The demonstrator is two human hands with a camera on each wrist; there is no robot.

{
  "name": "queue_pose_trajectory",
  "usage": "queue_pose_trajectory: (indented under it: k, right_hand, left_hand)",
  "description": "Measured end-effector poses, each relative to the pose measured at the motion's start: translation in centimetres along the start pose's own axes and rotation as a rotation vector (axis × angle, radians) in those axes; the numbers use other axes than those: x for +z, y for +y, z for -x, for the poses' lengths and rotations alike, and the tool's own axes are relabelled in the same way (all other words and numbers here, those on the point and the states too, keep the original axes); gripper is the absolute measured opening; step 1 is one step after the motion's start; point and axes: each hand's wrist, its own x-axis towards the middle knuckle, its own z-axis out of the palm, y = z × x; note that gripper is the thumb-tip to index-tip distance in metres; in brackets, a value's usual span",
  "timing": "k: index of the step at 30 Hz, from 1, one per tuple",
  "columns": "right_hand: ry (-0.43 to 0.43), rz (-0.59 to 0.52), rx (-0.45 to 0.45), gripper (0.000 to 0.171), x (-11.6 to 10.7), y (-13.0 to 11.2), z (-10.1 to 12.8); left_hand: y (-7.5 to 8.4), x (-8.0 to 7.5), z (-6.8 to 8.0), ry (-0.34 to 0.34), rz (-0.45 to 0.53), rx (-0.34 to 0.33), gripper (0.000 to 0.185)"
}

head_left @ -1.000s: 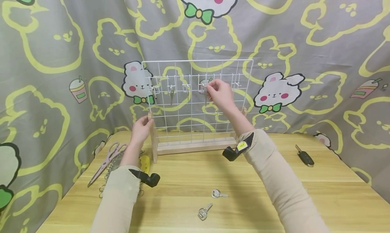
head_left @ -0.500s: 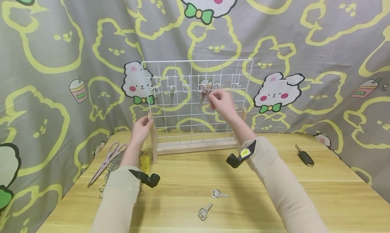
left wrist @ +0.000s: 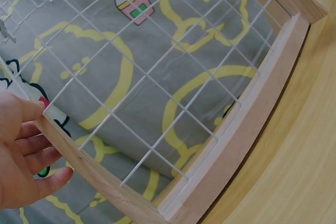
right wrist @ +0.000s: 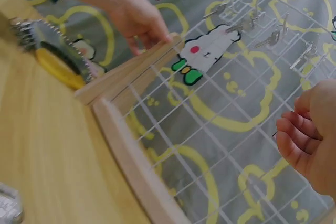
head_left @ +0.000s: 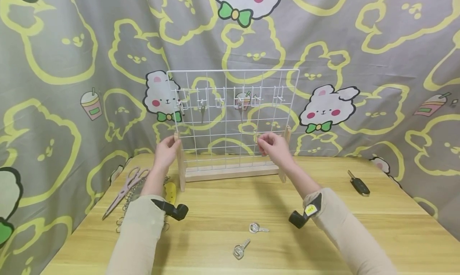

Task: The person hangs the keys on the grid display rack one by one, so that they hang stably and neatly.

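Note:
A white wire grid rack (head_left: pixel 231 171) in a wooden stand is upright on the table, with several white hooks along its upper part. Keys hang from some hooks, among them one key (head_left: pixel 203 113) on the left and another key (head_left: pixel 241 113) right of the middle. My left hand (head_left: pixel 166 152) pinches the top of the stand's left wooden post (left wrist: pixel 94 174). In front of the grid's lower right part is my right hand (head_left: pixel 276 148), its fingers loosely curled with nothing between them. Two loose silver keys, one key (head_left: pixel 258 228) behind the other key (head_left: pixel 240 250), lie in front of the rack.
Scissors (head_left: pixel 123 193) with pale purple handles lie at the left, beside a heap of metal rings and chains (head_left: pixel 127 203). A yellow object (head_left: pixel 170 193) is partly hidden by my left wrist. A black car key (head_left: pixel 359 186) lies far right. A patterned curtain hangs behind.
My right hand has let go of the key on the right-of-middle hook and moved down and to the right. That key now hangs free. The left hand has stayed at the post.

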Motion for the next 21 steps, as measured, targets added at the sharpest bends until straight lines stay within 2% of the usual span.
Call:
queue_pose_trajectory:
  k: [5, 11, 21]
  right_hand:
    - [-0.025, -0.031, -0.001, 0.017, -0.3, 1.7, 2.1]
    - [-0.065, 0.001, 0.017, 0.015, -0.3, 3.1, 4.5]
    - [-0.200, 0.016, 0.064, 0.018, 0.1, 3.9, 8.3]
  left_hand:
    - [0.0, 0.0, -0.1, 0.002, 0.001, 0.001, 0.051]
    - [0.0, 0.0, 0.0, 0.003, 0.002, 0.008, 0.051]
    - [0.1, -0.1, 0.0, 0.004, 0.005, 0.006, 0.051]
